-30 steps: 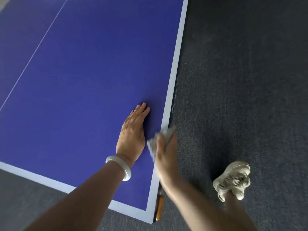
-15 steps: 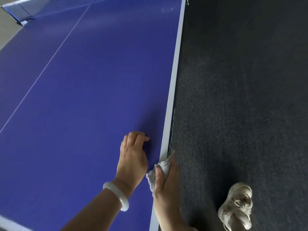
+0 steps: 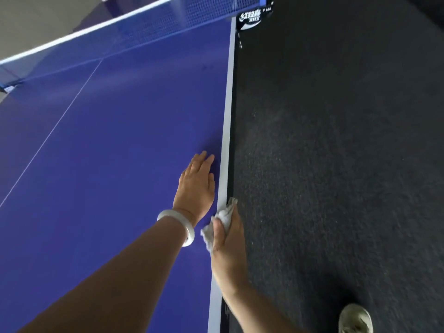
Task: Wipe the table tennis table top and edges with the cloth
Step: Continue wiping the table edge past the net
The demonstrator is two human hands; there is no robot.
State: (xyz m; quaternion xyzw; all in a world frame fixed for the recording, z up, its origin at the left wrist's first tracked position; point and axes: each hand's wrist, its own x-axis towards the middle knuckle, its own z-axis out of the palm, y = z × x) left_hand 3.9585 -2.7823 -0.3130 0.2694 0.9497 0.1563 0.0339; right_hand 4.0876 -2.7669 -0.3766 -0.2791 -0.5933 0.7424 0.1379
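My right hand grips the white cloth, bunched against the white side edge of the table. My left hand lies flat and spread on the blue top just beside that edge, a pale bangle on its wrist. Nothing blocks the edge ahead up to the net and its black clamp. I count 2 hands, 1 cloth, 1 net, 1 shoe on the dark carpet.
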